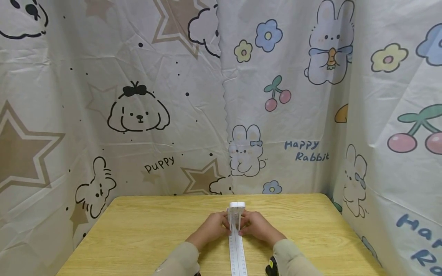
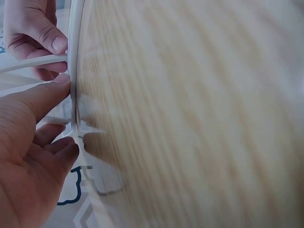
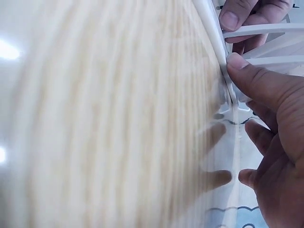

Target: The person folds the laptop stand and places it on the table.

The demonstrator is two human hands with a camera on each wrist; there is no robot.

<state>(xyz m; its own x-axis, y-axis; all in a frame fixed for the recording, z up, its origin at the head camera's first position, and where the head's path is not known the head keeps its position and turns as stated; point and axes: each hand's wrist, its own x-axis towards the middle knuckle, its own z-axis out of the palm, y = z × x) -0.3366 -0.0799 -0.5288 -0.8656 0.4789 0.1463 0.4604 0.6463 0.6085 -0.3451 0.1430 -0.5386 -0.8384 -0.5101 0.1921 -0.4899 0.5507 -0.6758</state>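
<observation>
A white plastic stand-like piece (image 1: 237, 249) lies along the middle of the wooden table. Its long flat strip has notched edges, and a raised part with a rounded top (image 1: 237, 205) rises at the far end on thin white legs. From the left, my left hand (image 1: 215, 227) pinches the piece near the foot of these legs. My right hand (image 1: 259, 227) grips it at the same height from the right. Both thumbs press on the strip in the left wrist view, close to a slim white bar (image 2: 35, 62). Some fingertips are hidden behind the piece.
The light wooden table (image 1: 145, 234) ends at a back edge below a printed curtain (image 1: 193, 115). More curtain (image 1: 390, 184) hangs along the right side. A small black object (image 1: 272, 266) shows beside the right sleeve (image 1: 293, 258).
</observation>
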